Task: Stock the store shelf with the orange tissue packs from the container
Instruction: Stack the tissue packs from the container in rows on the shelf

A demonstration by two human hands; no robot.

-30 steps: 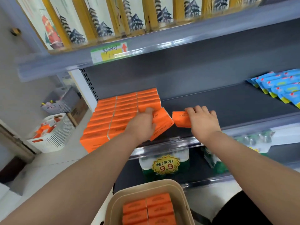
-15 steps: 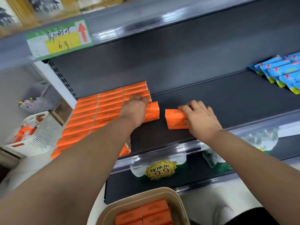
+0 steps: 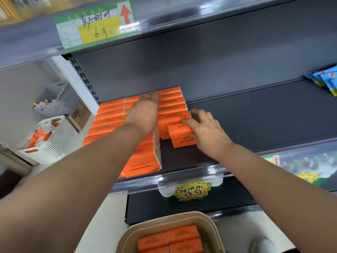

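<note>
Gripping an orange tissue pack [image 3: 180, 137] by its end, fingers [image 3: 197, 113] curled over it, the right hand [image 3: 207, 132] holds it on the shelf [image 3: 255, 115] against the stocked rows [image 3: 109, 114], likely to lengthen the column. The left hand [image 3: 144, 114] lies open on those rows, probably steadying them; more packs [image 3: 182, 234] sit in the container [image 3: 164, 218] below.

Dark shelf [image 3: 255, 114], orange tissue packs [image 3: 109, 114] in rows at left, blue packets [image 3: 326, 79] far right.
</note>
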